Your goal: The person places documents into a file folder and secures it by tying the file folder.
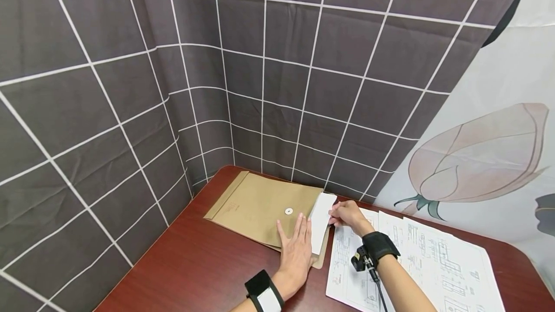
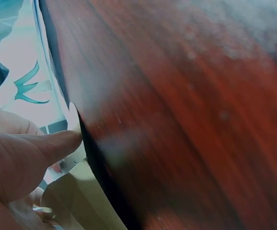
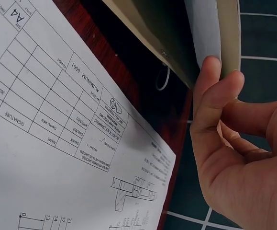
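A tan kraft paper document envelope [image 1: 260, 201] with a white round button lies on the table. A white paper strip [image 1: 320, 223] shows at its right end, standing in the envelope's mouth in the right wrist view. My left hand [image 1: 296, 254] rests on the envelope with fingers straight and spread, the thumb [image 2: 57, 148] near its front edge. My right hand [image 1: 347, 214] is at the envelope's right end and pinches the edge of the white paper [image 3: 206, 33] between thumb and fingers. The envelope's inside is mostly hidden.
Several printed technical drawings [image 1: 416, 259] lie spread out right of the envelope, overlapping one another. The red-brown wooden table [image 1: 195, 259] runs up to a dark grid-patterned curtain [image 1: 282, 85]. A white cloth with a flower print [image 1: 477, 158] hangs at the right.
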